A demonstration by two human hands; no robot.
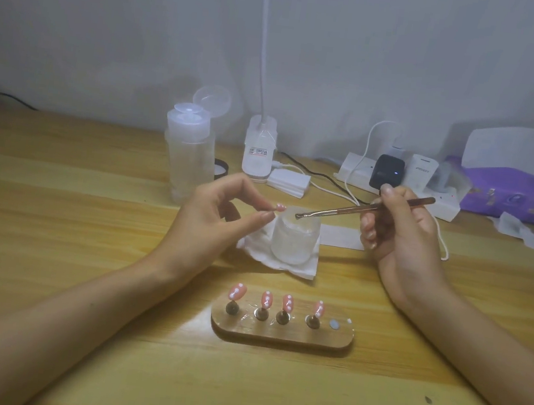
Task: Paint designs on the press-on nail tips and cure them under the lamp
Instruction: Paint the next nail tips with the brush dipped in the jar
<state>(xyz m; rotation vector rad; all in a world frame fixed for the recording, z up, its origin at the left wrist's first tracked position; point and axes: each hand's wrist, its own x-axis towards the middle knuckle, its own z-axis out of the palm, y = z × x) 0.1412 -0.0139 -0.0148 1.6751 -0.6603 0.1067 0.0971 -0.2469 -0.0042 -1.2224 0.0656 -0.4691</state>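
Note:
My left hand (pixel 221 207) pinches a small pink nail tip (pixel 280 207) between thumb and forefinger, just left of a frosted glass jar (pixel 295 236). My right hand (pixel 397 228) grips a thin metal brush (pixel 366 207) whose tip dips into the jar's open top. The jar stands on a white tissue (pixel 301 268). Nearer to me, a wooden holder (pixel 281 333) carries several pink nail tips (pixel 287 302) with white dots on metal stands; its rightmost magnet spot (pixel 333 324) is bare. The white lamp (pixel 259 147) stands at the back with its stem rising out of view.
A clear pump bottle (pixel 191 152) with its lid flipped open stands at the back left. A white power strip (pixel 399 185) with plugs and cables, a purple packet (pixel 512 195) and crumpled tissue (pixel 524 230) lie at the back right. A white folded pad (pixel 288 181) lies by the lamp.

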